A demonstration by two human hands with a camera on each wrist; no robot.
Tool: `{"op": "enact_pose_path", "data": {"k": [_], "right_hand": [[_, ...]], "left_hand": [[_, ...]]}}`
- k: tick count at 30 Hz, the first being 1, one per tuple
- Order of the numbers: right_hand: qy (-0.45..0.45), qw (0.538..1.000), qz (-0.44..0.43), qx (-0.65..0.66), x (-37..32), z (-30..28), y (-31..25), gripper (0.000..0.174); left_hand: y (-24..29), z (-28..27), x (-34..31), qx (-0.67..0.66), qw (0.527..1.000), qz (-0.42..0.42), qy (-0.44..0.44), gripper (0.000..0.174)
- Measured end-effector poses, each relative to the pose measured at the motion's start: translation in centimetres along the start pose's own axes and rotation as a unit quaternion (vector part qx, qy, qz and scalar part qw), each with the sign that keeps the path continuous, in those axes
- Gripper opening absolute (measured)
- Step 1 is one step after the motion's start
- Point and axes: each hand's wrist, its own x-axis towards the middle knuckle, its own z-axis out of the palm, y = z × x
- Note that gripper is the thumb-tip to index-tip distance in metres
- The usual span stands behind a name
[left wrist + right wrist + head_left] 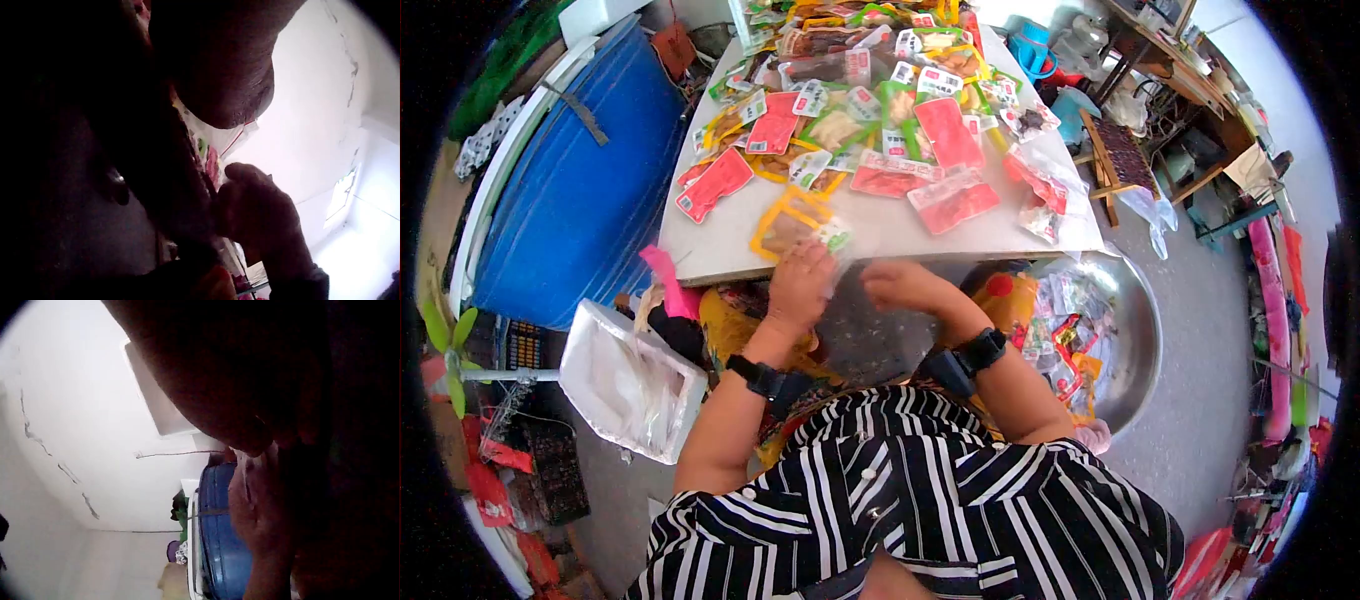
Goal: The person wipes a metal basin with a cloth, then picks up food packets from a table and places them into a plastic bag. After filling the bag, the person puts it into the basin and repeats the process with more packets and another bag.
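My left hand (802,287) grips the near end of a yellow-edged clear packet (785,228), tilted at the table's front edge and blurred at its right side. A hand's width to the right, my right hand (908,287) hovers by the same edge with fingers curled, nothing visible in them. The left wrist view shows the right hand (256,203) dark, with bent fingers. Dim in the right wrist view is the left hand (259,500). Red packets (948,132) and green-edged packets (836,130) lie in a loose pile beyond both hands.
The white table (730,245) carries the pile. Below its right corner stands a metal basin (1140,350) with loose packets inside. On the left are a blue tub (590,170) and a white foam box (605,400). A wooden-framed seat (1115,150) stands at the right.
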Motion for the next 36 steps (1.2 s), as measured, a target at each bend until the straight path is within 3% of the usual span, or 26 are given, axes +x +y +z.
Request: {"op": "enact_pose_path", "data": {"k": [2,5,8,9,11,14,17,22,23,26,29,32,34,35,36], "right_hand": [[0.029,0.999,-0.023,0.019,-1.5,-0.7,-1.6,0.022],[0.068,0.985,-0.116,-0.107,-2.0,-2.7,-3.2,0.026],[0.203,0.946,-0.170,-0.185,-2.8,-3.1,-6.8,0.032],[0.253,0.906,-0.237,-0.242,-2.9,-3.1,-7.9,0.034],[0.348,0.794,-0.357,-0.348,-2.8,-2.8,-9.9,0.038],[0.313,0.739,-0.422,-0.420,-3.8,-1.6,-12.8,0.038],[0.108,0.844,-0.252,-0.461,-6.1,0.0,-14.2,0.026],[0.028,0.861,-0.214,-0.461,-8.1,0.6,-12.1,0.012],[0.022,0.865,-0.207,-0.457,-8.6,0.5,-12.0,0.011],[0.062,0.880,-0.207,-0.424,-11.4,-1.1,-10.7,0.011],[0.128,0.884,-0.241,-0.379,-15.5,-5.0,-8.3,0.015],[0.246,0.912,-0.241,-0.223,-21.1,-8.4,-6.8,0.012],[0.323,0.932,-0.088,-0.143,-24.3,-10.4,-4.1,0.010],[0.348,0.926,-0.057,-0.132,-25.7,-11.2,-2.9,0.010],[0.373,0.920,-0.025,-0.122,-27.0,-12.0,-1.8,0.010]], "left_hand": [[-0.8,-0.4,0.1,-0.040,0.999,-0.013,0.026,0.024],[-0.9,-4.3,1.8,-0.068,0.994,-0.023,0.078,0.022],[0.6,-9.1,4.0,-0.296,0.916,-0.270,0.017,0.021],[0.2,-9.7,4.4,-0.295,0.929,-0.223,0.030,0.021],[1.0,-11.6,5.4,-0.371,0.899,-0.233,-0.014,0.020],[2.2,-12.1,5.3,-0.438,0.859,-0.250,-0.088,0.020],[5.1,-12.6,5.1,-0.455,0.846,-0.235,-0.152,0.021],[6.8,-11.7,3.3,-0.519,0.805,-0.233,-0.168,0.022],[6.0,-11.2,3.0,-0.528,0.810,-0.167,-0.192,0.022],[4.4,-9.7,1.5,-0.604,0.738,-0.229,-0.195,0.023],[2.9,-7.6,0.4,-0.574,0.738,-0.310,-0.172,0.024],[0.0,-4.8,-2.7,-0.498,0.755,-0.374,-0.205,0.025],[0.0,-4.7,-3.5,-0.328,0.841,-0.344,-0.257,0.025],[0.0,-4.6,-4.0,-0.238,0.873,-0.322,-0.279,0.025],[-0.6,-4.1,-5.1,-0.230,0.880,-0.316,-0.270,0.025]]}}
